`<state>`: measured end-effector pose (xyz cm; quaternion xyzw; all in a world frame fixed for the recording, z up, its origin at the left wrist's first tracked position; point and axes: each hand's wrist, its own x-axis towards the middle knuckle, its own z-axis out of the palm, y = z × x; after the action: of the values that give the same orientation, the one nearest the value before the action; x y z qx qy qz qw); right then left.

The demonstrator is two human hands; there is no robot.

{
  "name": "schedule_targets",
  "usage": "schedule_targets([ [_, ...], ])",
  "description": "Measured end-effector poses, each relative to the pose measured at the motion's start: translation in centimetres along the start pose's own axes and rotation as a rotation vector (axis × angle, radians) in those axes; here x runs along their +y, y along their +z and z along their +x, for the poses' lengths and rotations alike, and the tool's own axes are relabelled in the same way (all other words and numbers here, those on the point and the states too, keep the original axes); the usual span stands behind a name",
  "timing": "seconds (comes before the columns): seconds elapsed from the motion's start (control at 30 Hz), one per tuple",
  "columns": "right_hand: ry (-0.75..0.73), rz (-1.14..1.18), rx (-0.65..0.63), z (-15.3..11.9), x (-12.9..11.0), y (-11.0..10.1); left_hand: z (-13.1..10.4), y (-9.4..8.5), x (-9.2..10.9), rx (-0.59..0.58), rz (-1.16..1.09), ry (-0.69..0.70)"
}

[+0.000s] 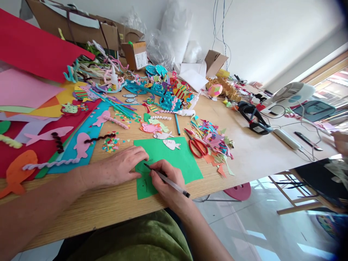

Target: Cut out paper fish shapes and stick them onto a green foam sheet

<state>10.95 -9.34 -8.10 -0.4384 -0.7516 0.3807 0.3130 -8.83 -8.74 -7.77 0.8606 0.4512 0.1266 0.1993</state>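
Note:
A sheet of green paper point(187, 163) lies near the table's front edge, with dark drawn lines and a dot on its left part. My right hand point(167, 177) is closed around a pen point(174, 186) with a clear barrel and black cap end; its tip points at the drawn lines. My left hand point(125, 165) rests at the sheet's left edge, fingers stretched out and apart, holding nothing. A white paper fish point(171, 144) lies on the sheet's upper part. Just beyond are a pink paper fish point(150, 127) and a second white fish point(162, 135).
Red-handled scissors point(198, 146) and a heap of paper scraps point(213, 137) lie right of the sheet. A blue marker point(177, 124) is behind it. Coloured sheets with pipe-cleaner fish fill the left. Glue bottles point(114, 79), boxes and a fan point(290, 94) stand farther back. Another person's hand point(341, 141) shows far right.

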Motion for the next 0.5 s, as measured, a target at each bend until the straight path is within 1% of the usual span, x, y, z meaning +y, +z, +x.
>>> schedule_targets([
  [0.27,-0.003,-0.024,-0.004,0.20,0.00,0.05,0.09,-0.22,0.29,-0.001,-0.001,-0.006],
  [0.5,-0.021,-0.024,0.017,0.21,-0.01,-0.03,0.03,-0.15,0.09,0.003,0.010,0.001],
])
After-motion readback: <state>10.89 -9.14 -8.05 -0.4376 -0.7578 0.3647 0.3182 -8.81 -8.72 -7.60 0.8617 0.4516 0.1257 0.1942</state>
